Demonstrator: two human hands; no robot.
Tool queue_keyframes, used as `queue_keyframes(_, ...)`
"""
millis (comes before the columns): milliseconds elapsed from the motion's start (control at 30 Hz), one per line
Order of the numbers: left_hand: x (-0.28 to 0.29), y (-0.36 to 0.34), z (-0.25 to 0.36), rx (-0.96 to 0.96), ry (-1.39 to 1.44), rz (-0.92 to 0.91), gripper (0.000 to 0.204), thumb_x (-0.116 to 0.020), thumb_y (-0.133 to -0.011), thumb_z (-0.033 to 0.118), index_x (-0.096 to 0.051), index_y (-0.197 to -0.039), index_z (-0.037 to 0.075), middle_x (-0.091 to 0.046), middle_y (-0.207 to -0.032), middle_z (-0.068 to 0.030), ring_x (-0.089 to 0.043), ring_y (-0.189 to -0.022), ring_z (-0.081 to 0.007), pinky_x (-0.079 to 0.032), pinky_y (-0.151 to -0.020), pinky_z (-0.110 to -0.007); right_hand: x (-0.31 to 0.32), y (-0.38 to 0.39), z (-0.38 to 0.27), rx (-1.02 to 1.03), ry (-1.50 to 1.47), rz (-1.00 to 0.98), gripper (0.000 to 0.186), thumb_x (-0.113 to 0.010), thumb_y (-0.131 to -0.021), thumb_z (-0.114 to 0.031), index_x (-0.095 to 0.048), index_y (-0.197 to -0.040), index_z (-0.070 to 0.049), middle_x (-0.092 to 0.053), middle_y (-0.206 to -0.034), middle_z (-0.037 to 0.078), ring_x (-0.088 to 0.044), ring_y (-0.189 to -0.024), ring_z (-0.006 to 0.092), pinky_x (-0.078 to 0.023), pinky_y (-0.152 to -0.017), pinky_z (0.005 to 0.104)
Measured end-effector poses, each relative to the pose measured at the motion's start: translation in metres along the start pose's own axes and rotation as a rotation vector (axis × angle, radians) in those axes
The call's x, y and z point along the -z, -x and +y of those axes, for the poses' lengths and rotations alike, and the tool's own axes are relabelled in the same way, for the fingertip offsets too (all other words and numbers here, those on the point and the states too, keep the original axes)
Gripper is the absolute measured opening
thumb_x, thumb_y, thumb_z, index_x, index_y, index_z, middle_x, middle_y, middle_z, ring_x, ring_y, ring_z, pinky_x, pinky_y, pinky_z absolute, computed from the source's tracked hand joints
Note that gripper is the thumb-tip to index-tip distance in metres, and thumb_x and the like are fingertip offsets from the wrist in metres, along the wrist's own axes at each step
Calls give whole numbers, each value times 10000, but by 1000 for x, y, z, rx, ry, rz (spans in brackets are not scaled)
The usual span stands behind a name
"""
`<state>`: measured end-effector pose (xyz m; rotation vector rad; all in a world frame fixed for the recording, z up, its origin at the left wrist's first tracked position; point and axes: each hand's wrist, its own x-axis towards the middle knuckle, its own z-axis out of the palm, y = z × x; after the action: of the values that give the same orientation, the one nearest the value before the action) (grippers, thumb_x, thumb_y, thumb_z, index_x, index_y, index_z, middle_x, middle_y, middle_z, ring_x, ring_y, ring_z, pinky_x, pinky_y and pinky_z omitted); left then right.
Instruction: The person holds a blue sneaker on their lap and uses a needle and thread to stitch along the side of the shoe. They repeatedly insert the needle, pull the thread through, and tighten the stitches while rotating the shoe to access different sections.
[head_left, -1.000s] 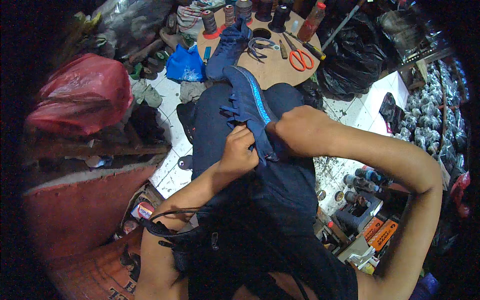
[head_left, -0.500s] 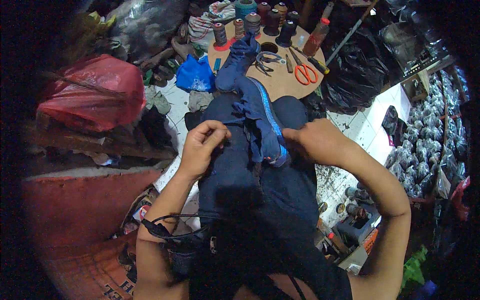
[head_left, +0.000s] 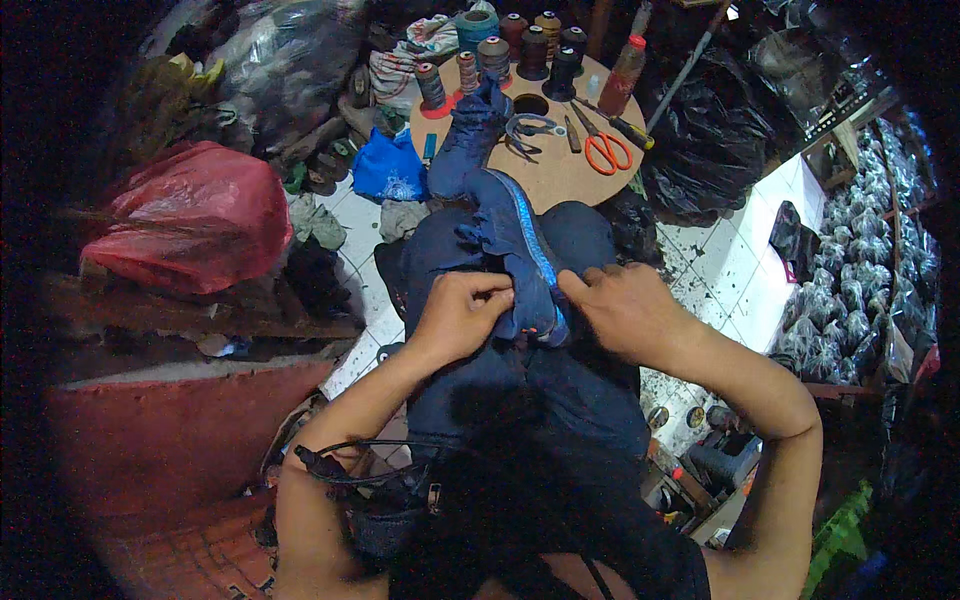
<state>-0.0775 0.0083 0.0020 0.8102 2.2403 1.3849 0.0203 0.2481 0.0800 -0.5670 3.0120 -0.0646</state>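
Note:
Across my lap lies a navy fabric shoe (head_left: 524, 275) with a bright blue strip along its right edge. Another crumpled navy piece (head_left: 461, 150), perhaps a second shoe, reaches from its far end onto the round board. My left hand (head_left: 468, 312) is closed in a pinch against the shoe's left side near the close end; whatever is between the fingertips is too small to make out. On the opposite side, my right hand (head_left: 630, 308) has its fingers curled, with the thumb and forefinger side at the blue strip. Its palm is hidden.
Ahead stands a round wooden board (head_left: 560, 185) with several thread spools (head_left: 533, 55), orange-handled scissors (head_left: 606, 152), pincers (head_left: 525, 135) and a red-capped bottle (head_left: 624, 75). A red plastic bag (head_left: 190, 215) is left, a black bag (head_left: 725, 140) right. Several plastic-wrapped bundles (head_left: 845, 270) line the far right.
My left hand has moved right and nearer to me, from beside the shoe to against it. The right hand has come slightly lower, its fingers a little looser. The view has shifted slightly.

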Motion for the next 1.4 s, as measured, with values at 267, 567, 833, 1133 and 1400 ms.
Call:
queue_keyframes(267,-7,-20,-3,222,494,-426,182,-619,-984,-4,-762,-1094,13,-740,-902,9,-630,-787,-104,-508,-700,-299,8,0,-11,-116,-106,-115,266,-632,-889,-123,-557,-1114,-4,-738,-801,211,-754,-742,392,-596,-642,506)
queue_keyframes(567,29,-15,18,11,-69,-402,113,-702,-866,57,-720,-928,-36,-692,-777,-197,-658,-672,-221,-514,-683,-368,5,2,-13,-228,-266,-185,353,-628,-993,-296,-553,-1092,35,-737,-832,254,-740,-749,441,-588,-654,534)
queue_keyframes(833,18,15,7,147,-118,-50,108,-758,-851,61,-735,-939,2,-729,-815,-122,-531,-581,-95,-452,-569,-304,26,15,30,-285,-168,-376,832,-720,-726,-847,-739,-695,-16,-698,-662,192,-744,-718,382,-591,-653,474)
queue_keyframes(1133,0,30,-8,-144,75,163,146,-726,-832,-36,-587,-789,-40,-741,-1073,-156,-555,-644,-72,-448,-568,-256,8,-10,49,-61,-373,-309,882,-781,-581,-885,-740,-757,-22,-717,-724,185,-738,-752,415,-579,-695,496)
queue_keyframes(1400,-3,31,-15,-254,53,190,244,-678,-797,-43,-445,-732,-15,-726,-1028,-184,-581,-669,-138,-441,-569,-279,9,-42,41,211,26,-329,918,-729,-529,-908,-737,-786,-26,-673,-679,169,-709,-731,419,-549,-649,486)
